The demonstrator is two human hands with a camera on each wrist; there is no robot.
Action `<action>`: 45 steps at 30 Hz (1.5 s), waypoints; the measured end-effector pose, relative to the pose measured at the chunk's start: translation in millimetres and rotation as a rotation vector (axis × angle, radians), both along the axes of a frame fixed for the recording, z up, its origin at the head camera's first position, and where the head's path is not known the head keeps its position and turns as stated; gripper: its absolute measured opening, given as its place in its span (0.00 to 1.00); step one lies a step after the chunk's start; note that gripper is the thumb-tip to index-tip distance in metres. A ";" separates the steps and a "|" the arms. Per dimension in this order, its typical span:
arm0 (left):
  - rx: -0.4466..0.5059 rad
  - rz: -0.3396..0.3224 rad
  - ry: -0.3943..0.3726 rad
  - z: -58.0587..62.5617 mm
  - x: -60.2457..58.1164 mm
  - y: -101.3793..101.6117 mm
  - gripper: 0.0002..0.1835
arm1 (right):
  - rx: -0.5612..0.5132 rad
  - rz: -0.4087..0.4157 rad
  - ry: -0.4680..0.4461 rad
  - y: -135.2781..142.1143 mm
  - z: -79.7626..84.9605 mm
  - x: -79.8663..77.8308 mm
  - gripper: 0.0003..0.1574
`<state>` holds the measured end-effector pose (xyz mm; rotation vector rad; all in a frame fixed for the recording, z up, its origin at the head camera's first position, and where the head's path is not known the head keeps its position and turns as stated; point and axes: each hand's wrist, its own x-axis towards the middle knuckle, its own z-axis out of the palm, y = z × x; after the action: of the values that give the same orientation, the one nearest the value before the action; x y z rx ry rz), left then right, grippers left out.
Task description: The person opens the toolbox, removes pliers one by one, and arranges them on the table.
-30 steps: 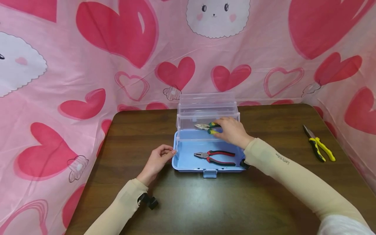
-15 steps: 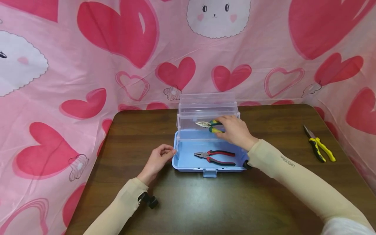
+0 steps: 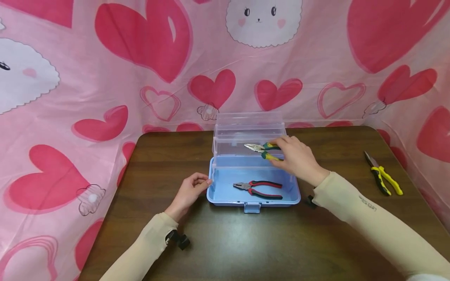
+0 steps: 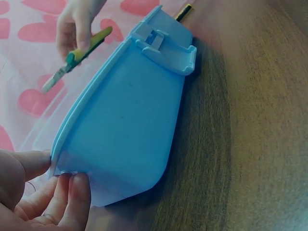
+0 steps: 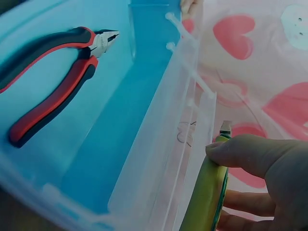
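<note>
My right hand grips a pair of green-and-yellow-handled pliers by the handles, held above the back right part of a blue toolbox. The metal jaws point left. At the box's left end, my left hand pinches the rim between thumb and fingers, as the left wrist view shows. Inside the box lies a pair of red-and-black pliers, jaws to the left, handles spread. Behind, the clear lid with its folding trays stands raised.
Yellow-and-black long-nose pliers lie on the wooden table at the right. The box's front latch hangs down. A pink heart-patterned cloth rises behind and beside the table.
My right hand has moved right and slightly up with the green-and-yellow pliers. The left hand stays at the box's left rim, and the red-and-black pliers lie still.
</note>
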<state>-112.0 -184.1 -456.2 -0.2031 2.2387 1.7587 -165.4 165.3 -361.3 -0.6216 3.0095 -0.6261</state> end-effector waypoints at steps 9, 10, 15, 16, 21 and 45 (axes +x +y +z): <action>0.012 0.005 -0.008 -0.4 2.0 0.7 0.16 | 0.010 -0.063 0.029 32.9 0.2 18.9 0.38; 0.013 0.003 -0.009 -0.2 2.1 0.5 0.16 | 0.008 -0.076 0.025 37.5 -0.3 20.8 0.38; 0.011 0.003 -0.020 3.0 3.0 -1.7 0.16 | 0.013 -0.126 -0.018 59.6 -3.3 28.0 0.38; 0.010 0.004 -0.022 3.3 3.2 -2.2 0.16 | 0.016 -0.134 -0.031 64.2 -4.4 29.0 0.38; 0.014 -0.004 -0.023 3.0 3.2 -1.8 0.17 | 0.031 -0.193 -0.101 88.5 -11.9 35.9 0.42; 0.003 -0.006 -0.034 2.2 2.1 -0.8 0.17 | 0.077 -0.426 -0.180 196.7 -56.6 40.4 0.43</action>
<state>-109.9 -184.9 -454.1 -0.2236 2.2110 1.7420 -125.1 362.0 -417.9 0.0842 2.9859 -0.5343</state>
